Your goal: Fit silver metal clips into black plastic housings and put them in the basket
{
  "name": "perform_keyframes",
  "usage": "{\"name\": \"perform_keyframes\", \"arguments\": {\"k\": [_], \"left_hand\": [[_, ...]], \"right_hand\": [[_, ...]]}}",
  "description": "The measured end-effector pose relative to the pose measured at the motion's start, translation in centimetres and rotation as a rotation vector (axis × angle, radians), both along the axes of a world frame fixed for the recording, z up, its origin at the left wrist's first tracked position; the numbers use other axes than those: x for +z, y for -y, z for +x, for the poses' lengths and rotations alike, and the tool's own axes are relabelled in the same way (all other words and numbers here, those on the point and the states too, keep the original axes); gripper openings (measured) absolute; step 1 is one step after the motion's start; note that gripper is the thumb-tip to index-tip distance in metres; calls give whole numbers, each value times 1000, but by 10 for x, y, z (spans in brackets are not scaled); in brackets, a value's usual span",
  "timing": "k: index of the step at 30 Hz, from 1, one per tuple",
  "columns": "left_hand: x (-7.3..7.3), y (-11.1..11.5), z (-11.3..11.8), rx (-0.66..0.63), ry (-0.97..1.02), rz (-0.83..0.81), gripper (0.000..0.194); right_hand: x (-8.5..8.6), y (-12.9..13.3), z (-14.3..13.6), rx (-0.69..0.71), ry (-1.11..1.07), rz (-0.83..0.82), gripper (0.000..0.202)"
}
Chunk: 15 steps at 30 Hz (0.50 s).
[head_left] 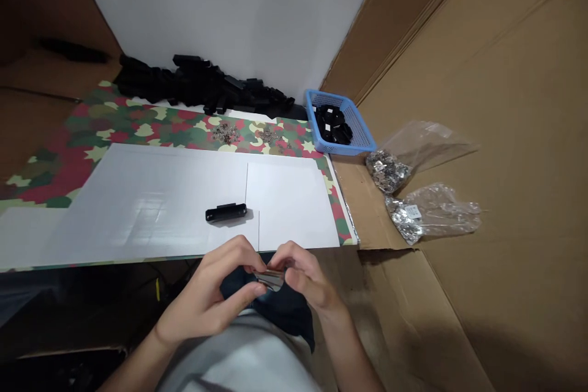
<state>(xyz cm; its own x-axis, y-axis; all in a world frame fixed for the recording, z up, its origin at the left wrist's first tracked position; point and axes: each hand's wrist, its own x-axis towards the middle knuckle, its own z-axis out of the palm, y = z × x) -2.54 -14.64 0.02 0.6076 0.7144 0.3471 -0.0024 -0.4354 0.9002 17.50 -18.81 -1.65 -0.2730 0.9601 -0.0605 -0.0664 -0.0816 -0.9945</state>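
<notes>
Between the fingertips of both hands is a small shiny metal piece (272, 280), held over my lap just off the table's front edge. My left hand (229, 285) pinches its left end between thumb and finger. The thumb and fingers of my right hand (304, 275) close on the right end. The fingers cover part of the piece, so its full shape cannot be made out. On the white sheet beyond my hands lies a black oblong plastic part (226, 212), touched by neither hand.
Two heaps of small metal bits, a left heap (225, 133) and a right heap (269, 135), lie on the patterned cloth (144, 130). Black parts (197, 86) are piled along the wall. A blue basket (342, 149) holds black pieces. Two plastic bags (429, 141) of metal parts rest on cardboard, right.
</notes>
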Motion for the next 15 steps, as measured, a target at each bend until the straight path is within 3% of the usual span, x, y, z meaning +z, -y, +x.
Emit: {"name": "perform_keyframes", "arguments": {"k": [4,10,15], "left_hand": [[-2,1,-3,40,127,-34,14],[1,3,1,-116,-1,-22,12],[-3,6,-1,-68,-41,-50,15]], "right_hand": [[-2,1,-2,7,-37,-47,36],[-9,-2,-13,92,8,20,33],[-9,-3,-16,77,76,51,30]]}}
